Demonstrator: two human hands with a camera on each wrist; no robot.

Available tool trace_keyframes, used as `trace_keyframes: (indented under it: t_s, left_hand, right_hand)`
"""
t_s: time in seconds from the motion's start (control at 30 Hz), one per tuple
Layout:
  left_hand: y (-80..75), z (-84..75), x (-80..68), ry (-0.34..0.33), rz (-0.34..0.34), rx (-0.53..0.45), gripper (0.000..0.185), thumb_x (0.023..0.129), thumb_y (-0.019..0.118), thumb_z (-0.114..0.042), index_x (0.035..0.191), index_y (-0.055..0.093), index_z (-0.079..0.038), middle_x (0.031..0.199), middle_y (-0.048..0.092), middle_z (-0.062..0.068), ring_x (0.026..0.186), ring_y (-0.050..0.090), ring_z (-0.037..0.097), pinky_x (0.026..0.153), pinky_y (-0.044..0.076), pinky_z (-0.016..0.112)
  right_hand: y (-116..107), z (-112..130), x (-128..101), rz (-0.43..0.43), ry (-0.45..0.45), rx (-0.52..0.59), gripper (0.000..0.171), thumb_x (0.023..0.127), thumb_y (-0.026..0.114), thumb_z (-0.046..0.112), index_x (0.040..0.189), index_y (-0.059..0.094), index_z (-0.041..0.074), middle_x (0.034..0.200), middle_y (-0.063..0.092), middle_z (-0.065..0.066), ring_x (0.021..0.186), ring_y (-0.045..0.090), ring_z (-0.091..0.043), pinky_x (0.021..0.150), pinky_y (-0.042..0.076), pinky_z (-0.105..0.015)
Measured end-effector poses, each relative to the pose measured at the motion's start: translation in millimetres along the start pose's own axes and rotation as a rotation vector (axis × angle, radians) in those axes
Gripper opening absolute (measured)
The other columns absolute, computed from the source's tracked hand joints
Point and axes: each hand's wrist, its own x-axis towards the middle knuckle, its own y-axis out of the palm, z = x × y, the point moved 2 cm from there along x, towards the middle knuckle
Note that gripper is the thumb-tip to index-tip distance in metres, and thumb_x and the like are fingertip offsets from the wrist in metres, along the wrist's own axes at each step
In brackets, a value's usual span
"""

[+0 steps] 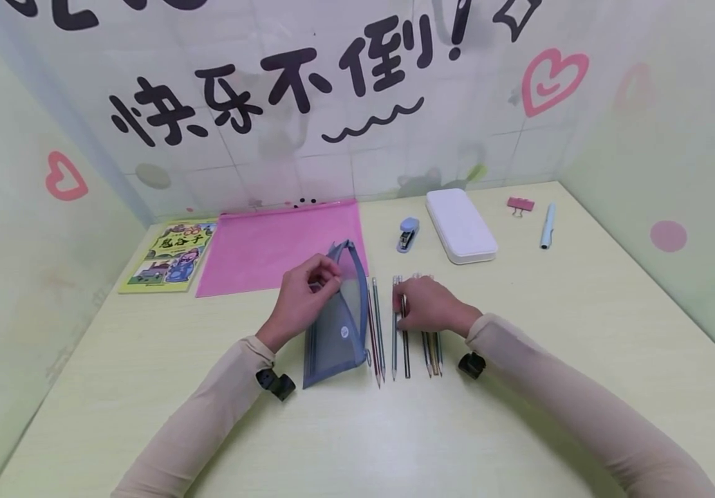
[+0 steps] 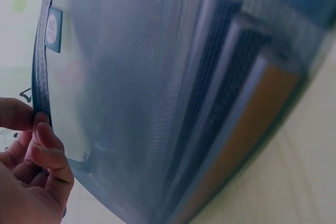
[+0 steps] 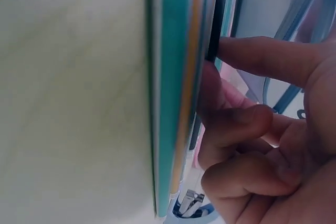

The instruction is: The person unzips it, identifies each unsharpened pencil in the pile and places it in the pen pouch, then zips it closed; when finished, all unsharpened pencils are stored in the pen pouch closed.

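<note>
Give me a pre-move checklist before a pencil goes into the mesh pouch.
1. Left hand holds the blue mesh pouch by its edge: ok.
2. Pouch mouth held open: ok, the top gapes in the head view.
3. Right hand on a pencil: ok, fingers curl on it.
4. Only one pencil gripped: cannot tell.
5. Other pencils lie apart beside the pouch: ok.
6. Pouch inside free: cannot tell.

Picture book (image 1: 169,255), pink folder (image 1: 276,243), blue stapler (image 1: 408,234), white case (image 1: 460,225), pink clip (image 1: 520,205), pale pen (image 1: 547,225)
</note>
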Motion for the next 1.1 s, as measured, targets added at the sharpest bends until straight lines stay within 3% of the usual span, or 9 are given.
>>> trace_keyframes:
  t_s: [0.23, 0.4, 0.67, 0.83, 1.1]
  left_hand:
    - [0.9, 0.7, 1.2, 0.003, 0.008, -0.002, 0.015, 0.095, 0.062, -0.011, 0.108, 0.065, -0.004, 0.094, 0.066, 0.009, 0.083, 0.059, 0.018, 0.072, 0.050, 0.021]
    - [1.8, 2.7, 2.3, 0.006, 0.005, -0.005, 0.016, 0.095, 0.062, -0.010, 0.109, 0.065, -0.002, 0.094, 0.067, 0.009, 0.083, 0.059, 0.017, 0.072, 0.050, 0.021]
    - [2.9, 1.2, 0.2, -0.010, 0.014, -0.018, 0.012, 0.095, 0.063, -0.008, 0.107, 0.065, -0.005, 0.093, 0.067, 0.010, 0.083, 0.058, 0.018, 0.072, 0.050, 0.022]
    - [3.5, 0.5, 0.6, -0.012, 0.013, -0.007, 0.010, 0.095, 0.063, -0.008, 0.104, 0.065, -0.008, 0.093, 0.067, 0.010, 0.083, 0.059, 0.018, 0.072, 0.050, 0.021]
    - [4.9, -0.1, 1.3, -0.024, 0.024, -0.015, 0.011, 0.095, 0.063, -0.009, 0.106, 0.065, -0.006, 0.093, 0.067, 0.010, 0.083, 0.059, 0.018, 0.073, 0.050, 0.022]
  right_hand:
    - [1, 6, 2, 0.014, 0.070, 0.003, 0.014, 0.074, 0.078, 0.008, 0.079, 0.065, 0.012, 0.067, 0.060, 0.000, 0.057, 0.052, -0.013, 0.054, 0.042, -0.023]
    - [0, 6, 2, 0.002, 0.101, 0.055, 0.013, 0.070, 0.073, 0.002, 0.078, 0.068, 0.010, 0.068, 0.062, -0.001, 0.055, 0.052, -0.012, 0.053, 0.042, -0.023]
    - [-8, 5, -2, -0.003, 0.096, 0.188, 0.014, 0.075, 0.071, 0.006, 0.089, 0.070, 0.009, 0.065, 0.064, -0.001, 0.056, 0.053, -0.011, 0.054, 0.042, -0.025]
    - [-18, 7, 0, -0.060, 0.043, 0.314, 0.022, 0.078, 0.070, 0.007, 0.100, 0.069, 0.007, 0.067, 0.070, -0.002, 0.058, 0.060, -0.013, 0.056, 0.043, -0.026]
    - [-23, 20, 10, -0.169, 0.003, 0.411, 0.024, 0.082, 0.071, 0.009, 0.106, 0.067, 0.007, 0.074, 0.074, -0.005, 0.063, 0.062, -0.016, 0.058, 0.043, -0.027]
